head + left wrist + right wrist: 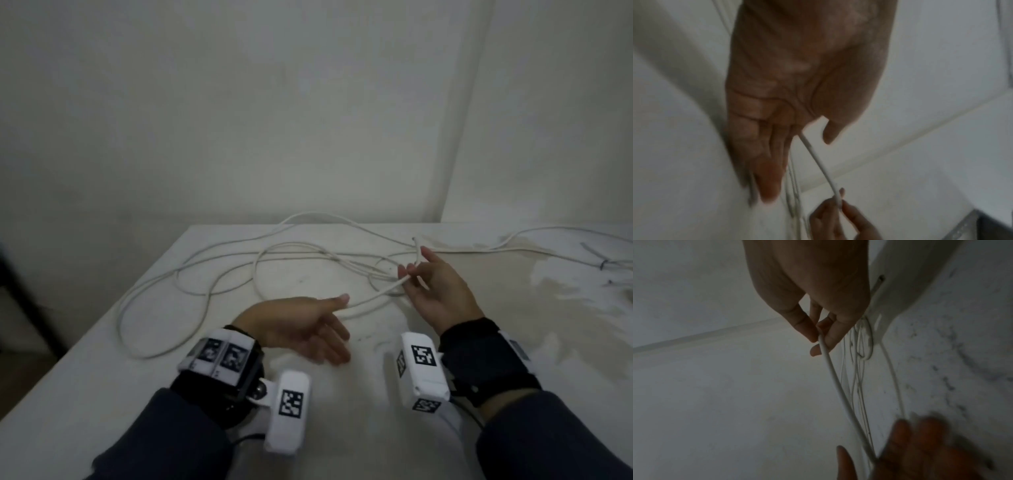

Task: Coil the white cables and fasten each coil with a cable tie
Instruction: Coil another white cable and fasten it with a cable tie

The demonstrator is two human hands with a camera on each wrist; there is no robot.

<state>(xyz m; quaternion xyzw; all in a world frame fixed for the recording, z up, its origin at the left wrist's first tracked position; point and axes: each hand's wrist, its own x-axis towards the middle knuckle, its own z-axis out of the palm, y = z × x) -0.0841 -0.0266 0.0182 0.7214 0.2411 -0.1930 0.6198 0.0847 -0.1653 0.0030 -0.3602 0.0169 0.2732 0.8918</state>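
A long white cable (219, 270) lies in loose, tangled loops across the white table (85, 394). My right hand (408, 274) pinches it between thumb and fingertips close to its free end (415, 240), which sticks up past the fingers. The right wrist view shows the same pinch of the right hand (818, 339) on the cable (836, 386). From there a strand (366, 303) slopes down toward my left hand (339, 329). That hand hovers with straight fingers, the left hand (789, 154) having the cable (818, 160) pass between thumb and index without gripping it.
A second white cable (534, 236) runs along the table's far right. Small dark pieces that look like cable ties (603, 264) lie near the right edge. The wall stands right behind the table. The table's left edge (113, 308) drops off to a dark floor.
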